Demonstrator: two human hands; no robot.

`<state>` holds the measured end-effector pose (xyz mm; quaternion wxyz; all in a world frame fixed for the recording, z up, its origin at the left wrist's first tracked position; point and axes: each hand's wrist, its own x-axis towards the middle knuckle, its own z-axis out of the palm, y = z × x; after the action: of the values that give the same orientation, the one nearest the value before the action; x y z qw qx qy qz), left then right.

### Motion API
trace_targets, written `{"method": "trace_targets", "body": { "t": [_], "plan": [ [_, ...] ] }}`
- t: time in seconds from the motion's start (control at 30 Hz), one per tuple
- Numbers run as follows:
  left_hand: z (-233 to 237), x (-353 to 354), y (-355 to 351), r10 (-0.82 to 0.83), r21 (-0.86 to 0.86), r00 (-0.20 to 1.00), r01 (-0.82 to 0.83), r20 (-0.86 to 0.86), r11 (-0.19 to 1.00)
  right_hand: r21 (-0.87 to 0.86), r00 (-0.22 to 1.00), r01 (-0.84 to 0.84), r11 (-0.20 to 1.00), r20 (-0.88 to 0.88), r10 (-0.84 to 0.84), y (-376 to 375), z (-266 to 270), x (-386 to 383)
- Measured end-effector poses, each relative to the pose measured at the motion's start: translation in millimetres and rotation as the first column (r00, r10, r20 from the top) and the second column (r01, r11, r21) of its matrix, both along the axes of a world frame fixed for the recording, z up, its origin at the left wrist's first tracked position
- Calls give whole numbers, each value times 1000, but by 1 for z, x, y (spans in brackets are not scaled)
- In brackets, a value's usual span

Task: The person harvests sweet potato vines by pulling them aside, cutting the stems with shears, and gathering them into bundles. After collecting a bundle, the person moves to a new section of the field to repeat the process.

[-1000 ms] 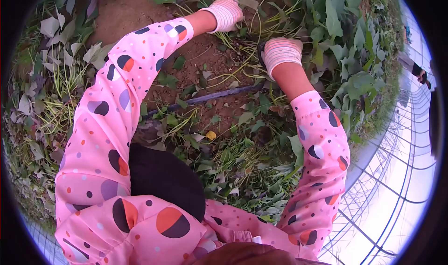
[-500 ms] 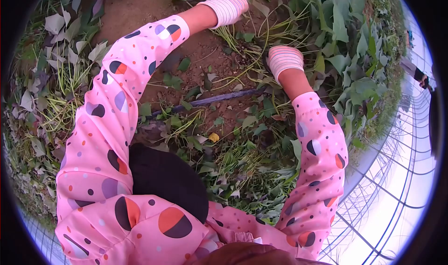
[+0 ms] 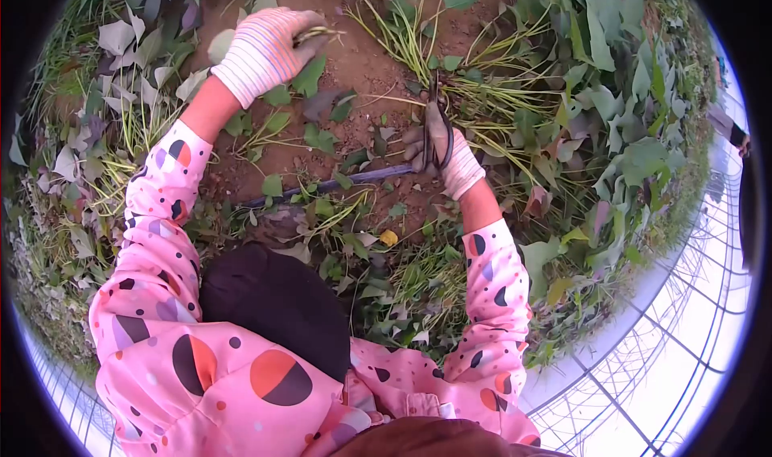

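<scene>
My left hand [image 3: 269,53], in a striped white and pink glove, is closed on a few cut vine stems [image 3: 320,33] over bare soil, at the upper left. Leaves hang beside and below its fingers. My right hand [image 3: 444,147], in a glove with a dark palm, grips dark-handled scissors [image 3: 435,127], their blades pointing up at the base of a clump of green stems [image 3: 414,43]. A dark hose [image 3: 346,182] runs across the soil and reaches my right hand.
Leafy vines [image 3: 619,135] grow thickly on the right, and more foliage [image 3: 88,151] lies on the left. A yellow leaf [image 3: 388,237] rests below the hose. White ground with grid lines [image 3: 675,352] borders the lower right. Part of another person [image 3: 744,175] shows at the right edge.
My left hand has moved left and down from the upper stems, now with cut stems in it. My right hand has shifted left and turned, bringing the scissors into view.
</scene>
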<state>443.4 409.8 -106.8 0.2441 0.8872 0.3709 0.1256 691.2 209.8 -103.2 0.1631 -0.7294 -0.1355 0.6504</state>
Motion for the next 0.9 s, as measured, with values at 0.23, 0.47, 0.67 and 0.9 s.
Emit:
{"method": "trace_targets", "body": {
  "t": [0.23,0.47,0.67,0.9],
  "plan": [
    [-63,81,-28,-325,-20,945,326,36,945,-21,924,381,924,-25,-381,10,-14,0],
    [-97,104,-39,-395,156,905,418,-160,895,-177,915,342,923,-159,-370,7,-10,9],
    [-84,111,-39,-385,-50,904,383,-187,922,-118,947,288,950,-113,-301,15,-20,9],
    [-55,109,-46,-392,-93,878,382,-273,920,3,952,277,961,135,-275,0,-21,-10]
  ]
}}
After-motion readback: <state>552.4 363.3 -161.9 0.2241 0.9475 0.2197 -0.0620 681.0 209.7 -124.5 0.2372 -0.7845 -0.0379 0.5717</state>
